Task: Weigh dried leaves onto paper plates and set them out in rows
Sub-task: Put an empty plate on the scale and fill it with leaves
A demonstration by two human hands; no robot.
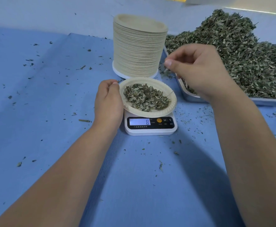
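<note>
Loose crumbs are scattered over the blue table cover at the left, and no filled plates set out in rows are seen in view. The left hand is placed at the left rim of the paper plate, its fingers curled and apparently gripping the edge, presumably to steady or lift it. The plate is seated on the white kitchen scale and is loaded with a portion of dried leaves. An 8 is shown on the display, the unit being too small to read. A tall stack of paper plates is stood just behind the scale, within easy reach for the next weighing. The right hand is held above the gap between stack and metal tray. A few leaf scraps are pinched between thumb and forefinger, judged to be a fine adjustment of the portion. The tray is piled with the leaf heap, the supply being kept beside the scale.
</note>
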